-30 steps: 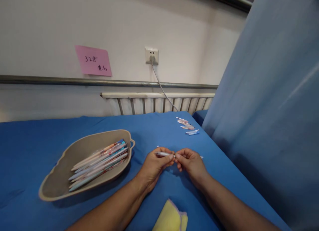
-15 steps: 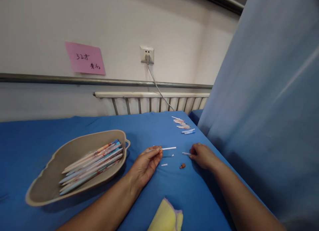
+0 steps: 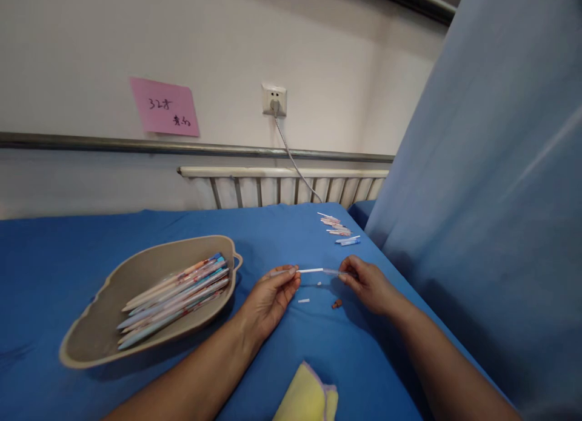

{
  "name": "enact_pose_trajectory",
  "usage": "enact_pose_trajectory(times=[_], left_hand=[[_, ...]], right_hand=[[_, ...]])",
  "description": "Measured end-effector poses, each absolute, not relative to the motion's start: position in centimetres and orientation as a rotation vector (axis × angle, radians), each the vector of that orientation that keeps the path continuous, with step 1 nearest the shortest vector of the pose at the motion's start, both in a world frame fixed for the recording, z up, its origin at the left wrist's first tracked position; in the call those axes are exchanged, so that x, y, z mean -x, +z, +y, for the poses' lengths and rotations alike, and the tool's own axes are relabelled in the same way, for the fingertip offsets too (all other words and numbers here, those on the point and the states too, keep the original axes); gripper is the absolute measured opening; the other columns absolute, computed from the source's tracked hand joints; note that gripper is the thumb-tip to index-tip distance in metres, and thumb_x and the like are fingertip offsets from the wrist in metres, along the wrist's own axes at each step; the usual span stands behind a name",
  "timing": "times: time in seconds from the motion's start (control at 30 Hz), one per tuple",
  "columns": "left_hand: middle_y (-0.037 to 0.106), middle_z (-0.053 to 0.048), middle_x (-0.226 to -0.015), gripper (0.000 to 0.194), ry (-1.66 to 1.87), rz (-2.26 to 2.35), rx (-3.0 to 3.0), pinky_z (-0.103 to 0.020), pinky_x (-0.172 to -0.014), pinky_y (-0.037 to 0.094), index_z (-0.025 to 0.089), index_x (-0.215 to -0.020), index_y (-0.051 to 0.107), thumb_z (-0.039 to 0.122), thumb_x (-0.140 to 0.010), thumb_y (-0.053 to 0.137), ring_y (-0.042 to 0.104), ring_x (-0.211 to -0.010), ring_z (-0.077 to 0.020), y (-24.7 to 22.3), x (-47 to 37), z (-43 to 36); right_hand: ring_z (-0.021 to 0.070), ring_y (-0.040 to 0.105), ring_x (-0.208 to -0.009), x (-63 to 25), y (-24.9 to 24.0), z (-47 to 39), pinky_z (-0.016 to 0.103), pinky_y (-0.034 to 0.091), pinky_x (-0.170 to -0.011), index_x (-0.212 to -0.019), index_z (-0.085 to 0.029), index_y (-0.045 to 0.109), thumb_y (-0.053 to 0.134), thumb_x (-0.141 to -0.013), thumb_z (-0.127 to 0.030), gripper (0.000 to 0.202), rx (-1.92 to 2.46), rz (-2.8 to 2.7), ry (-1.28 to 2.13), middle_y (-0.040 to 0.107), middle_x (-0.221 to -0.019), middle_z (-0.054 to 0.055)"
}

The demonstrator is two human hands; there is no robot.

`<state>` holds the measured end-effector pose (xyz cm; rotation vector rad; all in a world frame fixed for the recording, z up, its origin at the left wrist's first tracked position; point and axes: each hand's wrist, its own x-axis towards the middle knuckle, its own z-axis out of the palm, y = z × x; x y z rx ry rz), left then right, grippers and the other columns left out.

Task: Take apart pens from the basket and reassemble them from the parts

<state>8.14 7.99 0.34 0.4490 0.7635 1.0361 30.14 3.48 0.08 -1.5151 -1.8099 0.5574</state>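
My left hand [image 3: 268,297] pinches a thin pen part, and a slim white rod [image 3: 310,270] sticks out from it to the right. My right hand [image 3: 369,286] is closed on a clear pen barrel [image 3: 331,272] between thumb and fingers. The barrel's left end meets the rod's tip; whether the rod is inside it is too small to tell. On the blue sheet beneath lie a small white tube [image 3: 304,300], a tiny white piece [image 3: 319,283] and a small brown piece [image 3: 337,303].
To the left stands a beige basket [image 3: 82,333] holding several pens [image 3: 177,300]. Several pen parts [image 3: 335,224] and blue pieces [image 3: 348,241] lie at the far right. A yellow cloth [image 3: 307,397] is in front. A blue curtain [image 3: 482,197] hangs along the right edge.
My right hand has lifted the clear barrel off the sheet and brought it left and up to the white rod's tip. My left hand keeps its hold. The view has shifted slightly.
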Motion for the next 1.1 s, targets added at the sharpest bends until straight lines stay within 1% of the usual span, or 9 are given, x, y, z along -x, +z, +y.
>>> enact_pose_trajectory(times=[0.53, 0.6, 0.7, 0.77, 0.83, 0.87, 0.93, 1.03, 1.1], left_hand=[[0.066, -0.004, -0.069, 0.015, 1.025, 0.779, -0.495, -0.018, -0.061, 0.057, 0.009, -0.074, 0.063, -0.005, -0.072, 0.062, 0.065, -0.059, -0.0103, 0.1, -8.3, 7.6], [0.066, -0.005, -0.072, 0.014, 1.022, 0.784, -0.508, -0.018, -0.061, 0.057, 0.009, -0.075, 0.063, -0.004, -0.072, 0.063, 0.065, -0.059, -0.0102, 0.0, -8.3, 7.4], [0.067, -0.007, -0.076, 0.013, 1.004, 0.784, -0.541, -0.020, -0.064, 0.056, 0.009, -0.075, 0.064, -0.003, -0.071, 0.065, 0.065, -0.063, -0.0113, 0.1, -8.5, 7.0], [0.067, -0.008, -0.081, 0.009, 0.972, 0.763, -0.589, -0.022, -0.066, 0.056, 0.010, -0.077, 0.064, 0.003, -0.073, 0.067, 0.066, -0.067, -0.0131, 0.2, -8.6, 6.6], [0.067, -0.008, -0.084, 0.006, 0.920, 0.729, -0.648, -0.024, -0.066, 0.055, 0.011, -0.080, 0.064, 0.015, -0.076, 0.067, 0.065, -0.071, -0.0146, 0.4, -8.7, 6.3], [0.066, -0.007, -0.083, 0.010, 0.901, 0.719, -0.679, -0.024, -0.064, 0.054, 0.012, -0.083, 0.064, 0.021, -0.078, 0.066, 0.065, -0.071, -0.0143, 0.5, -8.8, 6.1], [0.062, -0.003, -0.076, 0.019, 0.893, 0.719, -0.752, -0.020, -0.055, 0.050, 0.014, -0.088, 0.064, 0.030, -0.080, 0.064, 0.061, -0.061, -0.0108, 0.6, -8.8, 6.1], [0.054, 0.004, -0.064, 0.020, 0.946, 0.735, -0.831, -0.016, -0.043, 0.038, 0.016, -0.084, 0.062, 0.033, -0.077, 0.066, 0.047, -0.045, -0.0048, 0.7, -8.8, 6.1], [0.052, 0.005, -0.061, 0.019, 0.975, 0.731, -0.837, -0.016, -0.045, 0.037, 0.016, -0.080, 0.060, 0.031, -0.073, 0.070, 0.046, -0.046, -0.0046, 0.7, -8.7, 6.1]], right_hand=[[0.0135, 0.052, -0.061, -29.5, 0.1, 3.3, 0.025, 0.040, -0.057, -0.085, -0.020, 0.055, 0.050, -0.083, -0.029, 0.010, 1.470, -1.782, 0.583, 0.056, -0.069, -0.001], [0.0132, 0.054, -0.060, -29.4, 0.1, 3.3, 0.024, 0.042, -0.056, -0.085, -0.020, 0.054, 0.050, -0.083, -0.030, 0.011, 1.462, -1.765, 0.628, 0.056, -0.068, -0.002], [0.0117, 0.056, -0.054, -28.8, -0.1, 3.1, 0.024, 0.046, -0.054, -0.087, -0.021, 0.052, 0.050, -0.083, -0.032, 0.012, 1.398, -1.709, 0.820, 0.055, -0.069, -0.004], [0.0114, 0.057, -0.053, -28.3, -0.2, 3.0, 0.025, 0.050, -0.052, -0.086, -0.021, 0.052, 0.051, -0.083, -0.033, 0.013, 1.340, -1.673, 0.926, 0.054, -0.070, -0.004], [0.0122, 0.056, -0.056, -27.9, -0.3, 2.9, 0.026, 0.051, -0.051, -0.085, -0.021, 0.053, 0.052, -0.082, -0.033, 0.013, 1.309, -1.650, 0.954, 0.053, -0.070, -0.003], [0.0127, 0.055, -0.059, -27.7, -0.3, 2.9, 0.026, 0.052, -0.051, -0.085, -0.021, 0.054, 0.053, -0.082, -0.034, 0.014, 1.302, -1.634, 0.957, 0.053, -0.071, -0.002], [0.0134, 0.054, -0.061, -27.6, -0.3, 2.8, 0.026, 0.053, -0.049, -0.085, -0.021, 0.057, 0.055, -0.080, -0.035, 0.015, 1.298, -1.586, 0.970, 0.053, -0.073, -0.002], [0.0131, 0.052, -0.061, -27.5, -0.3, 2.9, 0.027, 0.054, -0.048, -0.084, -0.021, 0.058, 0.057, -0.079, -0.038, 0.017, 1.292, -1.512, 0.986, 0.052, -0.074, -0.001], [0.0127, 0.050, -0.059, -27.6, -0.3, 2.9, 0.027, 0.054, -0.048, -0.084, -0.021, 0.058, 0.057, -0.079, -0.038, 0.018, 1.281, -1.486, 0.989, 0.051, -0.073, -0.002]])
